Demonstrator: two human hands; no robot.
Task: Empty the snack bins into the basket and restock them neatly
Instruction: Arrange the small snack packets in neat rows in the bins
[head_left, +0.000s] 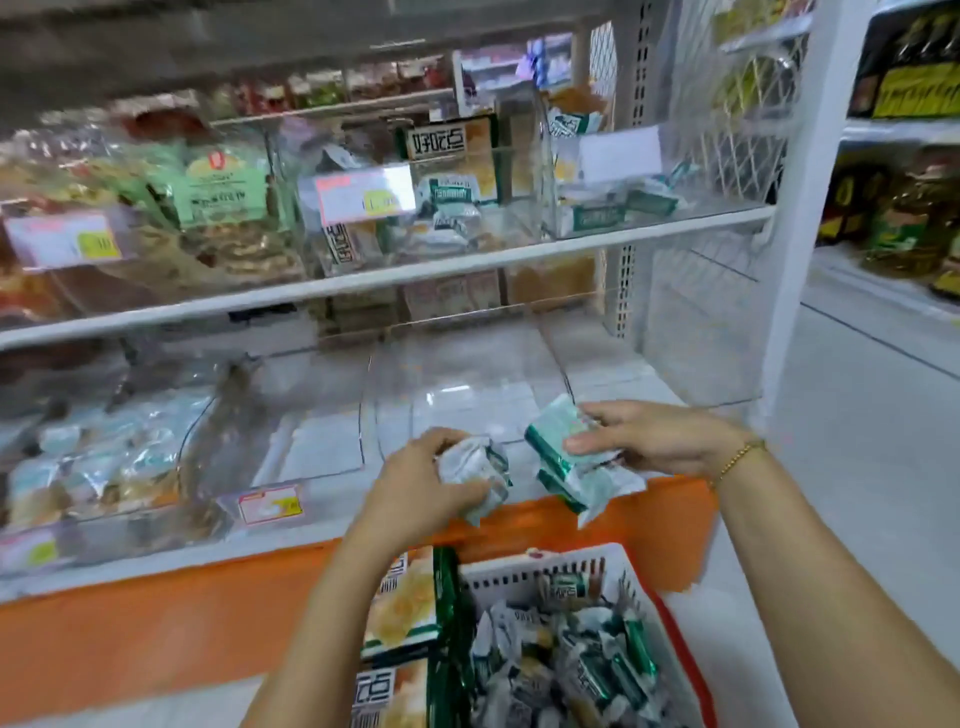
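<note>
green packs (558, 449) in left hand (415, 483), right hand (649, 441) — near basket (545, 564).

A single wide-angle view from the person's head faces forward and down at close range, taking in clear bins (322, 415) on white shelves (467, 262) above and a white basket (545, 564) at the lower edge.
</note>
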